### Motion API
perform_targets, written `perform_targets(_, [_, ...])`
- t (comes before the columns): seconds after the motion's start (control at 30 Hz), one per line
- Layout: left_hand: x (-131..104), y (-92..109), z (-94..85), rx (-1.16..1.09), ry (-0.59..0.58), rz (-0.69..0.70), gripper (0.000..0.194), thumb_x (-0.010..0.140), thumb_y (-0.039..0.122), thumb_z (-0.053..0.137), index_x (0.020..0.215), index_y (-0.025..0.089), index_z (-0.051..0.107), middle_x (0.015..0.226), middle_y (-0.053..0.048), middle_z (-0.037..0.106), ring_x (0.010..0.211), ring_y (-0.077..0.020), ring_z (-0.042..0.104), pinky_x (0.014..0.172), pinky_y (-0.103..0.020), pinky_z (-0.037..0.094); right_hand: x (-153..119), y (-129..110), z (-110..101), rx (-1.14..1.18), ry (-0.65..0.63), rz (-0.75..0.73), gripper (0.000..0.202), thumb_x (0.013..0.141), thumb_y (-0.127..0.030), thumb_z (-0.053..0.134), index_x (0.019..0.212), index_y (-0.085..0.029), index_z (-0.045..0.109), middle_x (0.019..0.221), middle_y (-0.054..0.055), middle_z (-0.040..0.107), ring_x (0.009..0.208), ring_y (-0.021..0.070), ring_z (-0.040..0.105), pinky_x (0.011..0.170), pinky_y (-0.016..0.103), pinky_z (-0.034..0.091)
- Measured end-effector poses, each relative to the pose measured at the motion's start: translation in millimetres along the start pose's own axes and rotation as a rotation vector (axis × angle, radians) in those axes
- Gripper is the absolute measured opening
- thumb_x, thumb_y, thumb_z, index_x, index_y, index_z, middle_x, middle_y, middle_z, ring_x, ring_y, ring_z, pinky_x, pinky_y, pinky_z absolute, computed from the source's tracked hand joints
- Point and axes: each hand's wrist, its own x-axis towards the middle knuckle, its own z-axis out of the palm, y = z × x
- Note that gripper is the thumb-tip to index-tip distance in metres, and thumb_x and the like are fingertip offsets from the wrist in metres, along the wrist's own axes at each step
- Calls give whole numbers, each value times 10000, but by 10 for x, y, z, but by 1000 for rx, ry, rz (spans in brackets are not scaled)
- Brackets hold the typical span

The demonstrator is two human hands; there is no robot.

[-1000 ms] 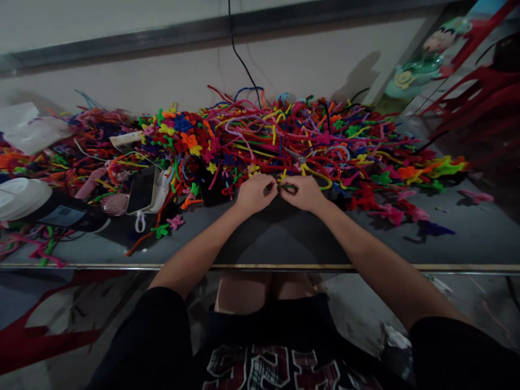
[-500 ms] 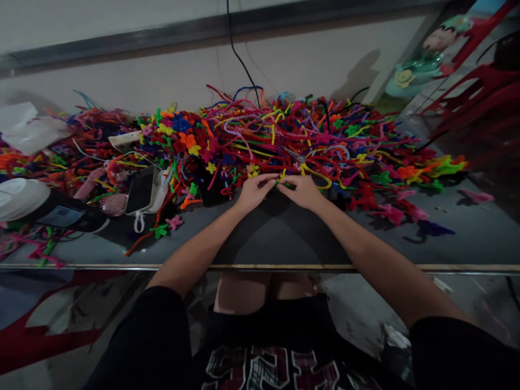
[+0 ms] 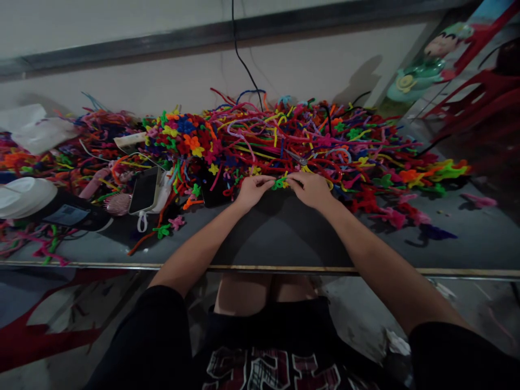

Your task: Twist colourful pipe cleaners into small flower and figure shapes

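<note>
A small green pipe-cleaner flower [image 3: 280, 183], with a bit of yellow by it, is held between my two hands above the front of the grey table [image 3: 284, 233]. My left hand [image 3: 255, 190] pinches its left side with thumb and fingertips. On the other side, my right hand [image 3: 311, 187] pinches its right edge, the fingers bent. Just beyond my right hand lie scissors [image 3: 299, 158], their blades on the heap of coloured pipe cleaners [image 3: 260, 127] and their yellow handle mostly covered by the hand.
A phone [image 3: 144, 189], a pink-bristled brush [image 3: 117, 205] and a lidded cup [image 3: 52, 203] lie at the left. Loose pipe-cleaner pieces [image 3: 392, 216] are scattered at the right. The table's front edge [image 3: 280, 267] runs close to my lap. A red chair [image 3: 479, 92] stands at the right.
My hands have moved slightly apart, and more of the green flower shows between them. My right hand has shifted a little to the right, over the scissors' yellow handle.
</note>
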Motion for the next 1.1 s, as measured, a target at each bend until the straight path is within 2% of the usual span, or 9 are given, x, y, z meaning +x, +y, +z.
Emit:
perform_targets(0.1, [3, 23, -16, -30, -75, -2, 188, 737, 245, 700, 892, 142, 726, 786, -37, 720, 678, -104, 633, 699, -242, 516, 1, -15, -22, 20, 4, -9, 308, 917, -232, 422, 1117, -246, 657, 1013, 57, 725, 937, 240, 663, 778, 362, 480])
perform_targets(0.17, [-1, 36, -20, -56, -143, 4, 191, 730, 241, 707, 888, 135, 719, 796, -40, 721, 700, -110, 644, 733, -257, 522, 3, -12, -13, 62, 46, 25, 298, 918, -241, 430, 1131, -229, 638, 943, 60, 731, 900, 232, 671, 760, 353, 484])
perform_targets(0.3, [-31, 73, -14, -71, -252, 64, 199, 719, 265, 725, 860, 126, 712, 797, -50, 723, 719, -122, 660, 752, -268, 530, 3, -35, 83, 304, 215, 69, 190, 869, -321, 550, 938, -187, 666, 847, 59, 721, 817, 204, 680, 744, 329, 506])
perform_targets(0.43, [-59, 123, -32, -58, -316, 126, 186, 702, 284, 745, 806, 131, 726, 791, -61, 731, 736, -145, 677, 759, -277, 542, -7, -138, 191, 512, 244, 91, 163, 816, -327, 617, 776, -179, 671, 776, 45, 716, 732, 174, 670, 731, 321, 524])
perform_targets(0.6, [-55, 148, -76, -103, -224, 147, 250, 687, 316, 760, 874, 151, 749, 868, -64, 744, 807, -177, 694, 816, -320, 552, -19, -179, 230, 586, 170, 79, 168, 801, -314, 612, 799, -176, 708, 790, 43, 725, 739, 174, 668, 720, 320, 529])
perform_targets(0.73, [-60, 149, -41, -105, -184, 158, 256, 694, 283, 758, 927, 177, 749, 915, -58, 745, 863, -192, 700, 860, -344, 553, -28, -160, 209, 578, 188, 91, 167, 772, -329, 634, 780, -186, 720, 801, 50, 721, 764, 191, 662, 750, 339, 516])
perform_targets(0.8, [-69, 148, -3, -103, -112, 162, 260, 717, 267, 741, 965, 191, 741, 958, -53, 740, 906, -192, 696, 888, -349, 549, -29, -168, 188, 632, 174, 126, 225, 783, -389, 621, 783, -186, 719, 794, 52, 711, 761, 193, 651, 737, 340, 506])
perform_targets(0.93, [-81, 134, 62, -63, 61, 137, 246, 724, 257, 741, 959, 185, 742, 963, -58, 739, 917, -204, 697, 886, -366, 557, -12, -193, 158, 805, 62, 181, 383, 798, -533, 563, 756, -181, 708, 740, 45, 677, 721, 183, 618, 676, 326, 485])
perform_targets(1.1, [-108, 139, 95, -53, 89, 133, 245, 737, 286, 732, 963, 190, 739, 981, -49, 736, 923, -203, 694, 898, -374, 551, 28, -173, 188, 867, 50, 250, 304, 716, -496, 678, 716, -192, 698, 675, 21, 653, 658, 155, 587, 663, 309, 469])
